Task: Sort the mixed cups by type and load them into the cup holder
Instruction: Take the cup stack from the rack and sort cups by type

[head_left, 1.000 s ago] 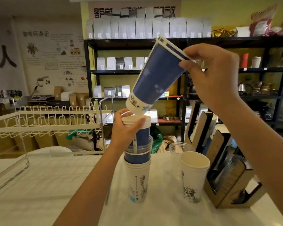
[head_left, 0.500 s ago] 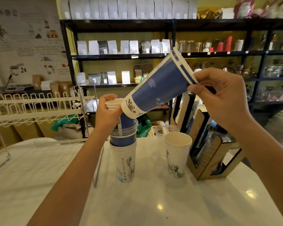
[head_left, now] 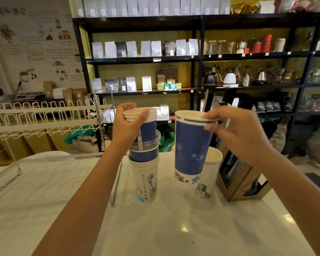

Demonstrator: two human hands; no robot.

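Observation:
A mixed stack of cups (head_left: 144,174) stands on the white table: white printed cups at the bottom, blue paper cups and a clear plastic cup above. My left hand (head_left: 127,126) grips the stack's top rims. My right hand (head_left: 236,133) holds a pair of nested blue paper cups (head_left: 190,146) upright by the rim, lifted just above the table. Behind them stands a single white printed cup (head_left: 209,174). The wooden cup holder (head_left: 236,183) sits at the right, with cups lying in its slots, partly hidden by my right arm.
A white wire rack (head_left: 44,119) with its clear tray edge (head_left: 6,180) fills the left of the table. Black shelves with bags and kettles (head_left: 192,58) stand behind. The table's right edge (head_left: 292,215) runs close past the holder.
My right hand has turned the blue cups from tilted, bottom toward the stack, to upright and lowered them beside the white cup. My left hand stays on the stack.

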